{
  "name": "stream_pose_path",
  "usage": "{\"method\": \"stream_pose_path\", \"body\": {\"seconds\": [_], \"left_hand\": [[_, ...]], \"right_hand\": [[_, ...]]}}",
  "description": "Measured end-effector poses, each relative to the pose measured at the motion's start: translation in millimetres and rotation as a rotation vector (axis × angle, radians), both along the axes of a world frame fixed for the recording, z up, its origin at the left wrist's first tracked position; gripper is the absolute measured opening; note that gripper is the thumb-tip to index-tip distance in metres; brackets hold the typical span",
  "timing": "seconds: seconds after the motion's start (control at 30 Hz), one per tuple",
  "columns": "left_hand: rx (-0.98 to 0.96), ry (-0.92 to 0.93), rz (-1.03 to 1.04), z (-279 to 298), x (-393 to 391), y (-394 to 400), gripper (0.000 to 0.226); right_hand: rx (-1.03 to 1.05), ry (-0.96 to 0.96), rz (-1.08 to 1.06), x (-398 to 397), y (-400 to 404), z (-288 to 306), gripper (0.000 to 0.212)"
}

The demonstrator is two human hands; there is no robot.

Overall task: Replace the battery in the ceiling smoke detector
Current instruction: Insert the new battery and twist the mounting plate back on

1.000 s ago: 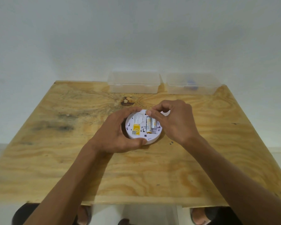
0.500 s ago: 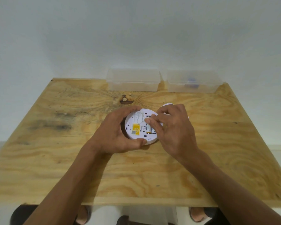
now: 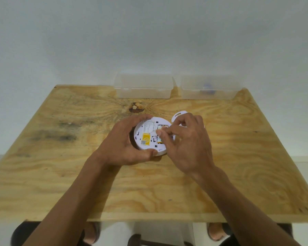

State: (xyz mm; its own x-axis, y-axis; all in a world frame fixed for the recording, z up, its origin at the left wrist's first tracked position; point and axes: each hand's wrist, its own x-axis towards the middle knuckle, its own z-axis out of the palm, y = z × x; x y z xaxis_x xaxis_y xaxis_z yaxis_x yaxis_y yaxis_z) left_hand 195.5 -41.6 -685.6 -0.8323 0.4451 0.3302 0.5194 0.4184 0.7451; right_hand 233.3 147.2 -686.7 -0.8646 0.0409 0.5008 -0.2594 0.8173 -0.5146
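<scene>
Here the smoke detector [image 3: 148,137] is clasped by the left hand [image 3: 126,146]; the battery [image 3: 160,134], pinched at three o'clock by the right hand [image 3: 187,146], could be dropped if levered abruptly.

This looks like a plain indoor room, perhaps a spare corner of a home or a simple recording space rather than a fitted workshop. A bare plywood table [image 3: 238,157] with knots and dark stains stands against an unadorned pale wall [image 3: 149,32]. Two translucent plastic boxes [image 3: 144,86] sit at its far edge. Below, sandalled feet [image 3: 215,231] rest on a light floor.
</scene>
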Motion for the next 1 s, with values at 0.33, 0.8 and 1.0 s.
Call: {"method": "stream_pose_path", "body": {"seconds": [0.33,0.8,1.0], "left_hand": [[0.003,-0.045,0.011,-0.2,3.9,-2.2,0.087],[0.03,-0.065,0.013,2.2,7.0,-0.5,0.074],[0.05,-0.11,0.023,-4.4,3.9,-4.6,0.09]], "right_hand": [[-0.02,-0.475,-0.278,-34.6,49.2,12.7,0.065],[-0.163,-0.451,-0.179,-38.8,49.2,10.7,0.056],[-0.434,-0.323,-0.093,-38.3,60.9,24.3,0.023]]}}
